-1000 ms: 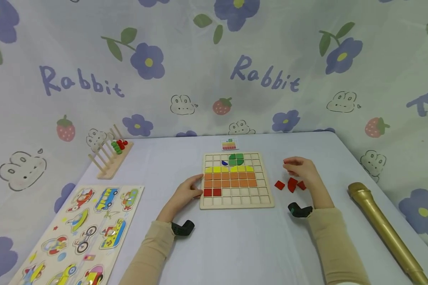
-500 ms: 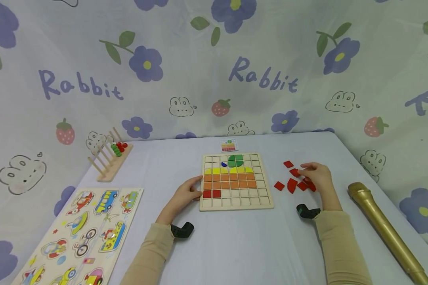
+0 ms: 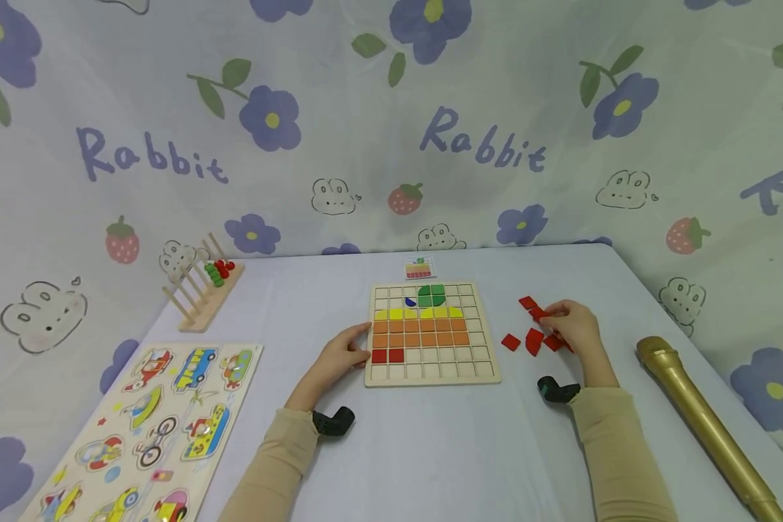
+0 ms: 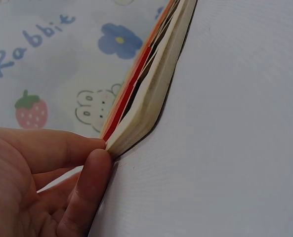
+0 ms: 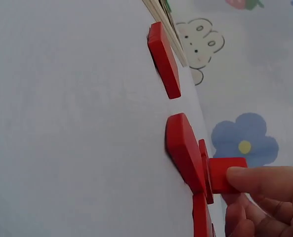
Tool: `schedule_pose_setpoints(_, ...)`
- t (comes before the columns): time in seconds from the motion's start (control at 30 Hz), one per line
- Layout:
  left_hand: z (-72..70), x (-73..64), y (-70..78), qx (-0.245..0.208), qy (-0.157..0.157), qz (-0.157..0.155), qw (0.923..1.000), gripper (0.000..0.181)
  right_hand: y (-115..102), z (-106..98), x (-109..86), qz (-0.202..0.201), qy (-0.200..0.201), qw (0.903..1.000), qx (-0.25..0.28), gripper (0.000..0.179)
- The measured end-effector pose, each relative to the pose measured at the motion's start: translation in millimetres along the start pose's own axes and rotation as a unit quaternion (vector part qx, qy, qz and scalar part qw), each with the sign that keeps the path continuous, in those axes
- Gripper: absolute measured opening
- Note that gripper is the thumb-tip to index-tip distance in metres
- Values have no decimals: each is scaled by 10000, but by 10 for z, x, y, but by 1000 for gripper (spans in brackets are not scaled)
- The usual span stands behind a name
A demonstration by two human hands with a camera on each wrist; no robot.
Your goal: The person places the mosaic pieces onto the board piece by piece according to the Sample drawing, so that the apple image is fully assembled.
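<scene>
My left hand (image 3: pixel 336 355) touches the left edge of a square wooden grid board (image 3: pixel 431 370). Its thumb and forefinger rest near the corner in the left wrist view. On the board lie rows of orange tiles (image 3: pixel 420 332) and yellow pieces (image 3: pixel 396 313), two red squares (image 3: pixel 388 355), a green shape (image 3: pixel 431 295) and a small blue piece (image 3: pixel 409 301). To the right, my right hand (image 3: pixel 577 326) hovers low over loose red pieces (image 3: pixel 533 341). Between thumb and fingers it pinches a red square tile (image 5: pixel 220 170), shown in the right wrist view.
A small pattern card (image 3: pixel 420 267) lies behind the board. At left are a vehicle puzzle board (image 3: pixel 241 341) and a wooden peg stand (image 3: pixel 199 312) with green and red beads. A gold microphone (image 3: pixel 705 420) lies at the right edge. A printed cloth (image 3: pixel 365 145) hangs behind.
My right hand first moved right and nearer, uncovering more red pieces, then shifted slightly left over them. My left hand stays at the board's edge.
</scene>
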State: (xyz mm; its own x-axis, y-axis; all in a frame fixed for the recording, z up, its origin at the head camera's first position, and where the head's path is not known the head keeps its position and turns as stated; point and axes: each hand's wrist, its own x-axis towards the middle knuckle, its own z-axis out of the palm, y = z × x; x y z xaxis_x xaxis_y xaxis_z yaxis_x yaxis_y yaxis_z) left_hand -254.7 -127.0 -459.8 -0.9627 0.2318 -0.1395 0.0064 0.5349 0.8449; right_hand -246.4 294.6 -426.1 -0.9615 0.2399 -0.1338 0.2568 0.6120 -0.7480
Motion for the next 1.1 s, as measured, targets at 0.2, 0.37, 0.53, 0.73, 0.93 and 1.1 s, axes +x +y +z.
schedule_pose_setpoints(0.2,-11,-3,6,22,7,-17,10000,58,-207,80,-21,332,-593,9790,1922,44)
schedule_pose_setpoints(0.37,-18,10,5,23,1,-71,10000,57,-562,340,-131,131,-1477,9304,3353,21)
schedule_pose_setpoints(0.53,-23,19,15,76,-6,-53,10000,58,-931,841,-302,-131,-2041,9356,2879,21)
schedule_pose_setpoints(0.73,-19,13,17,29,3,41,10000,58,-1174,1272,-451,-172,-1986,9625,1840,20)
schedule_pose_setpoints(0.93,3,9,-20,21,-105,69,9999,58,-1117,1448,-483,1,-1790,9715,1555,13)
schedule_pose_setpoints(1.1,-11,20,-10,106,-40,44,9999,57,-1087,1511,-470,-316,-1629,9789,1192,10)
